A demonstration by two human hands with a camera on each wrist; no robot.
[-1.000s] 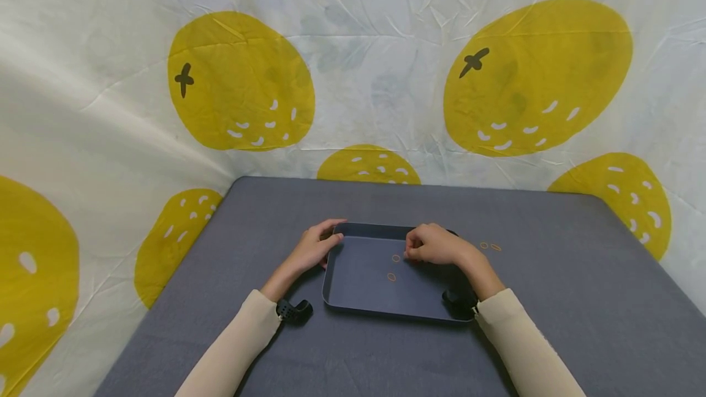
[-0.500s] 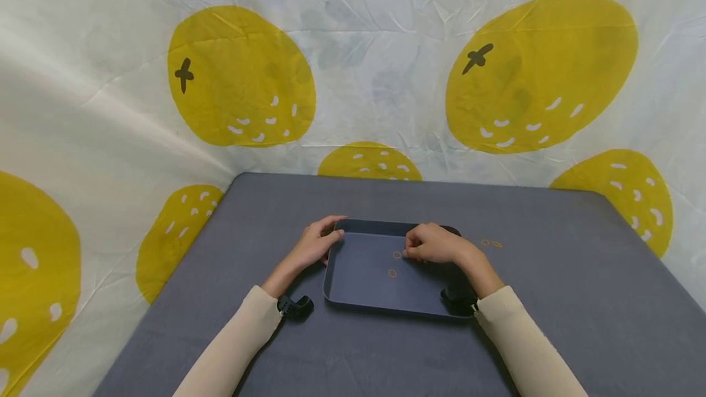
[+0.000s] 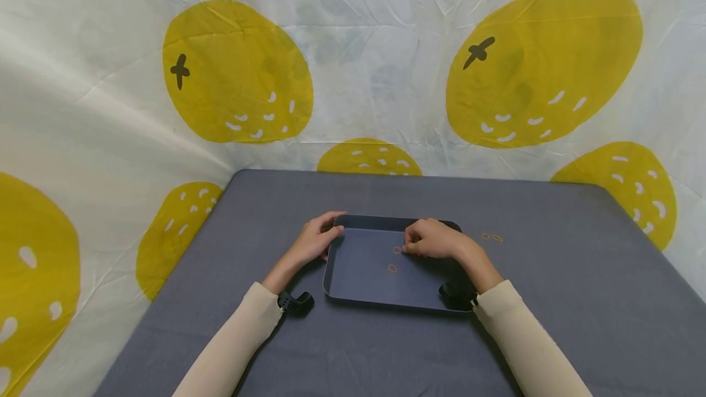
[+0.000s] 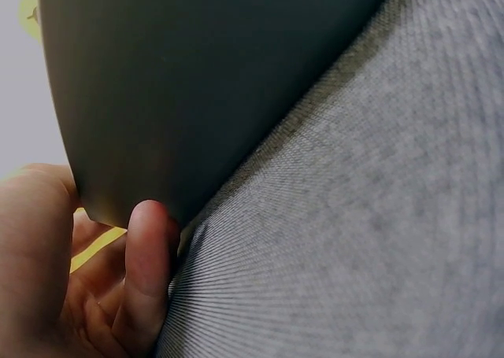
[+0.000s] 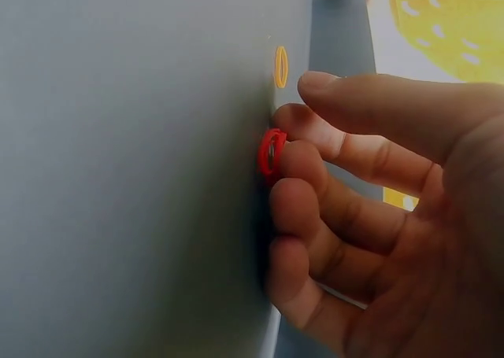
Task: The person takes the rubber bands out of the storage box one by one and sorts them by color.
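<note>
A dark grey rectangular tray [image 3: 361, 287] lies on the table. My left hand [image 3: 314, 239] grips its far left corner, with the thumb at the rim and the other fingers around the outside wall; the left wrist view shows that wall [image 4: 181, 83] close up. Over the right half of the tray is my right hand [image 3: 436, 241], fingers curled downward. In the right wrist view a red rubber band [image 5: 272, 153] sits right at the fingertips, while the thumb stays apart. Two thin orange rubber bands lie in the tray, the farther band [image 3: 397, 250] beside the right fingertips and the other [image 3: 392, 268] nearer me.
Two more orange rubber bands, one round [image 3: 485, 236] and one narrow [image 3: 497, 238], lie on the grey tablecloth [image 3: 551, 274] beyond the tray's right side. A white curtain [image 3: 380, 78] with yellow fruit shapes hangs behind the table and along its left side.
The head view has dipped slightly, so everything sits higher in it. Both hands and the tray keep nearly the same places.
</note>
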